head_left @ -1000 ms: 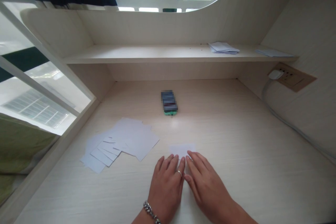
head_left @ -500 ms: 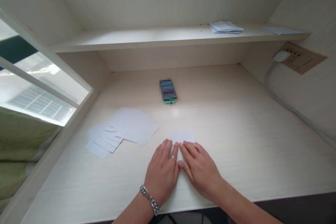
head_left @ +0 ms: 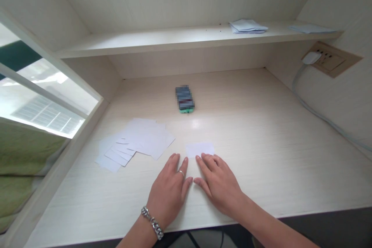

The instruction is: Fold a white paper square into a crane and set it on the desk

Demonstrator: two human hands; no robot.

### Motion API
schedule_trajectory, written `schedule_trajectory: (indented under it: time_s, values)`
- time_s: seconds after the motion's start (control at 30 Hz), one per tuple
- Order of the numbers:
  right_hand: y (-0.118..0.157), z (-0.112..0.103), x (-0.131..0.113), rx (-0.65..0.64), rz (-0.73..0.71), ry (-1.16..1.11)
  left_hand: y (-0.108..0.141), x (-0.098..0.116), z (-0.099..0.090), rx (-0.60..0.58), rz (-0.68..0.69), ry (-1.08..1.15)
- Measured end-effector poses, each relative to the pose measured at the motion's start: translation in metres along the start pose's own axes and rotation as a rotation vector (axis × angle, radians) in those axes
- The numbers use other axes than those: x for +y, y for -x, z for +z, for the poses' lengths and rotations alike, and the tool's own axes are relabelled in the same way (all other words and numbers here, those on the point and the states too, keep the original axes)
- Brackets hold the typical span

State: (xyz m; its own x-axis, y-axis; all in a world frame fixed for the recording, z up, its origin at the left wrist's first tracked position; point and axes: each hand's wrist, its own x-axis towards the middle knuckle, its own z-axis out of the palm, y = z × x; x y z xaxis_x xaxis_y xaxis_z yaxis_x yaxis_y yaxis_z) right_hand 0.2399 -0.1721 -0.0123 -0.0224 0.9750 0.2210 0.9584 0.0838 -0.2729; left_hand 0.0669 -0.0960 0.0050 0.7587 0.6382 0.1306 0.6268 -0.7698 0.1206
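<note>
A small white sheet of paper (head_left: 200, 148) lies flat on the desk just beyond my fingertips. My right hand (head_left: 216, 178) rests palm down with its fingers stretched out, the fingertips at the paper's near edge. Flat on the desk to the left is my left hand (head_left: 171, 190), with a ring on one finger and its index fingertip by the paper's near left corner. The fingers of both hands are extended, and neither hand grips anything. A chain bracelet (head_left: 152, 223) circles my left wrist. Several white papers (head_left: 145, 135) lie overlapping, fanned out left of the hands.
A phone-like object (head_left: 185, 99), blurred with a green edge, lies at the desk's back middle. On the shelf (head_left: 145, 40) are a stack of folded papers (head_left: 248, 26) and a flat paper (head_left: 312, 28). A plugged cable (head_left: 319, 118) runs down along the right wall.
My left hand has slid left and a little nearer me, opening a gap between the hands. More of the paper's near edge now shows.
</note>
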Motion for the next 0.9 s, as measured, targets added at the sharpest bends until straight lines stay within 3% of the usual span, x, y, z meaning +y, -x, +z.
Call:
schedule_trajectory:
  time_s: [0.1, 0.17, 0.23, 0.37, 0.63, 0.77, 0.9]
  values:
    - [-0.001, 0.0, 0.0, -0.004, 0.001, 0.0, -0.012, 0.004, -0.001, 0.061, -0.015, 0.019]
    - [-0.001, 0.0, -0.001, 0.001, 0.002, -0.001, -0.019, 0.006, 0.003, 0.053, 0.12, 0.058]
    - [-0.001, 0.0, -0.001, 0.002, 0.0, -0.004, -0.023, 0.007, 0.009, 0.035, 0.169, 0.066]
    - [0.003, -0.004, 0.007, 0.0, 0.013, 0.017, -0.024, 0.005, 0.015, 0.002, 0.143, 0.041]
    - [0.023, -0.014, 0.034, 0.027, 0.068, 0.131, -0.039, 0.007, -0.009, -0.073, 0.092, 0.024]
    - [0.021, -0.016, 0.046, 0.067, 0.078, 0.087, -0.062, 0.007, -0.025, -0.182, 0.19, -0.037]
    - [0.022, -0.013, 0.057, 0.154, 0.072, -0.05, -0.086, 0.009, -0.033, -0.372, 0.372, -0.133]
